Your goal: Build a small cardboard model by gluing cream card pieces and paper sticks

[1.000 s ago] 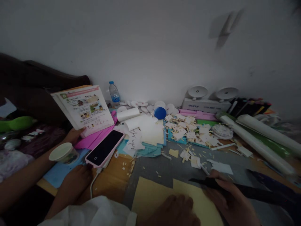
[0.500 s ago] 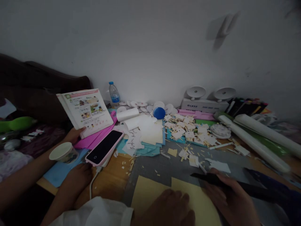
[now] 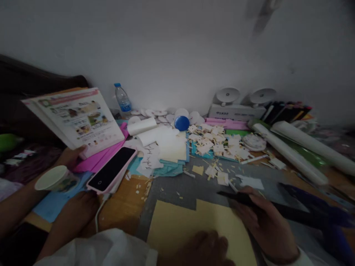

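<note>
My left hand (image 3: 206,247) lies on the yellow paper (image 3: 172,221) at the front, fingers resting flat and partly cut off by the lower edge. In my right hand (image 3: 267,225) is a long black tool (image 3: 238,197) with a pointed tip, held over the paper's right side. Whether it is a knife or another tool, I cannot tell. The sheet has a stepped upper edge and lies on a grey mat (image 3: 166,188). Just beyond the tool are small yellow offcuts (image 3: 198,170) and white paper scraps (image 3: 251,181).
At left, another person's hand (image 3: 74,155) holds an open book (image 3: 83,122); their other hand (image 3: 83,207) rests by a phone (image 3: 112,171) and paper cup (image 3: 52,179). Behind lie cut paper pieces (image 3: 210,138), a blue disc (image 3: 182,123), bottle (image 3: 122,98) and rolls (image 3: 291,155). A purple-blue object (image 3: 313,203) is at right.
The view has shifted, so most things sit a little further left and higher. My left hand has slid down the yellow paper, baring more of it. The book is tilted differently in the other person's hand.
</note>
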The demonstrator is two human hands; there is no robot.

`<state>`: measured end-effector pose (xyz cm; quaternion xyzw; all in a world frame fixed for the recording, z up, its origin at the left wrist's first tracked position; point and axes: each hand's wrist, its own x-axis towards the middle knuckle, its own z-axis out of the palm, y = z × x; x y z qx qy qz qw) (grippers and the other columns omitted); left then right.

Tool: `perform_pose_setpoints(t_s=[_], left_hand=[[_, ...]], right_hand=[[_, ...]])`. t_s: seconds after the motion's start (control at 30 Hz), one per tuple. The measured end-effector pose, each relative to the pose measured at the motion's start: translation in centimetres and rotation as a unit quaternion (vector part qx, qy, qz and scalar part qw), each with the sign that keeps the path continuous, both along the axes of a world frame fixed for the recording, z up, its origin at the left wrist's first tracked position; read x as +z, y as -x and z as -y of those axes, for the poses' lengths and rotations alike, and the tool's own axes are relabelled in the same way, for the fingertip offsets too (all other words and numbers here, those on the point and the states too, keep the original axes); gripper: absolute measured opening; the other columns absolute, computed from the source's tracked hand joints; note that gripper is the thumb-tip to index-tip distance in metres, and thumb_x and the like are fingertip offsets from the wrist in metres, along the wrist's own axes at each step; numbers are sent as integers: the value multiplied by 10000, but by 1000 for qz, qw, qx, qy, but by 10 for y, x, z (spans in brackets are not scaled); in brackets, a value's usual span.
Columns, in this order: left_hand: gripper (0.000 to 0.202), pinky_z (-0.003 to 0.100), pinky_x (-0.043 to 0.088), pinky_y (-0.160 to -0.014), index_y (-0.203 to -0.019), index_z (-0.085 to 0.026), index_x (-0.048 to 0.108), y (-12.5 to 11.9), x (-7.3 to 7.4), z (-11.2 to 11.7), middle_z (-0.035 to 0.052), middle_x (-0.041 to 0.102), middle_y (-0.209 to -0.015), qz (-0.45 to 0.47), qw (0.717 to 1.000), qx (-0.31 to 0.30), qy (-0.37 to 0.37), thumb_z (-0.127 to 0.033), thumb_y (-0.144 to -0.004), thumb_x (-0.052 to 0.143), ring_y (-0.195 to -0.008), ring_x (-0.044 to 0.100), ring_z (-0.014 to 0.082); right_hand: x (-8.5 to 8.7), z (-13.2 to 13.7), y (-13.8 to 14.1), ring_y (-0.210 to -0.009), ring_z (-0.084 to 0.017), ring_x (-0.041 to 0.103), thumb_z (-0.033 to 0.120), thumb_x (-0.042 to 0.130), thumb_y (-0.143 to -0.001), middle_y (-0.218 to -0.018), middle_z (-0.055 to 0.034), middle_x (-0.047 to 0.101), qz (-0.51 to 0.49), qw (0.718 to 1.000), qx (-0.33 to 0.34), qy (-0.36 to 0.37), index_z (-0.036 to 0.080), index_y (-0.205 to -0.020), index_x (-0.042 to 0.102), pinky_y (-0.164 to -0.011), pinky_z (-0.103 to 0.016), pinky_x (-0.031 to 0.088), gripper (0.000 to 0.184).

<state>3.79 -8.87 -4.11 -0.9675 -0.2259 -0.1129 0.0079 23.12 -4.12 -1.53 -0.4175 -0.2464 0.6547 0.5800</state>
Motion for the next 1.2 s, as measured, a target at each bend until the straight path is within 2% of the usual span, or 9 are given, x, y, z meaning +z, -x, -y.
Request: perform_pose_setpoints(t_s=[0.07, 0.13, 0.2, 0.27, 0.37, 0.5, 0.8, 0.97, 1.2], left_hand=[[168, 313, 460, -807, -1007, -152, 596, 5, 19, -6, 102, 636, -1157, 5, 999, -19, 27, -266, -942, 491, -1039, 585, 238], [344, 361, 435, -928, -1113, -140, 567, 12, 37, -16, 128, 598, -1226, 26, 992, -33, 119, -417, -921, 499, -1106, 542, 261], [355, 378, 427, -956, -1183, -147, 533, 19, 49, -29, 114, 604, -1197, 49, 978, 12, 203, -351, -893, 543, -1081, 540, 252], [320, 408, 451, -916, -1192, -167, 533, 23, 54, -41, 105, 605, -1158, 58, 969, 66, 230, -269, -889, 549, -1035, 545, 256], [414, 482, 446, -927, -1223, -148, 529, 25, 48, -55, 133, 565, -1194, 66, 967, 136, 205, -318, -856, 617, -1087, 501, 310], [510, 495, 455, -901, -1229, -125, 538, 23, 37, -64, 138, 564, -1165, 30, 967, 155, 202, -370, -809, 693, -1057, 501, 324], [425, 429, 446, -875, -1075, -147, 609, 20, 33, -77, 104, 571, -1082, 49, 937, 185, 292, -378, -751, 758, -1011, 524, 287], [174, 348, 437, -781, -894, -163, 614, 18, 35, -83, 61, 610, -953, 93, 919, 208, 323, -265, -786, 704, -924, 558, 249], [138, 321, 419, -685, -891, -177, 603, 17, 36, -85, 38, 643, -870, 148, 867, 232, 415, -302, -832, 594, -804, 583, 223]], right_hand=[[1, -1, 1, -416, -57, 236, 375, 694, -751, -484, 78, 312, 10, 1000, -16, -10, 226, -825, 609, -392, -172, 258, 187], [1, -2, 2, -428, -69, 260, 384, 681, -773, -483, 76, 338, 51, 998, -27, -40, 238, -864, 600, -412, -187, 242, 190], [1, -3, 2, -440, -83, 290, 394, 657, -802, -486, 76, 367, 102, 992, -40, -62, 255, -907, 581, -429, -203, 245, 190], [-1, -2, 2, -454, -91, 314, 400, 636, -827, -502, 78, 397, 154, 984, -52, -74, 271, -963, 558, -440, -213, 249, 203], [-3, 0, 1, -481, -98, 352, 402, 623, -847, -545, 76, 445, 222, 969, -61, -91, 282, -1040, 529, -449, -218, 261, 245], [-6, 1, 0, -510, -102, 395, 393, 628, -852, -594, 68, 488, 265, 957, -61, -106, 282, -1075, 521, -460, -219, 291, 271], [-1, 1, 6, -505, -117, 417, 403, 591, -865, -624, 67, 473, 292, 949, -50, -111, 292, -1070, 502, -457, -237, 312, 250], [4, 0, 9, -690, -156, 546, 365, 632, -806, -790, 12, 584, 386, 910, -77, -131, 258, -995, 532, -626, -278, 437, 239], [6, 2, 11, -800, -201, 609, 416, 606, -822, -877, -28, 628, 387, 916, -38, -96, 251, -1035, 502, -716, -330, 464, 288]])
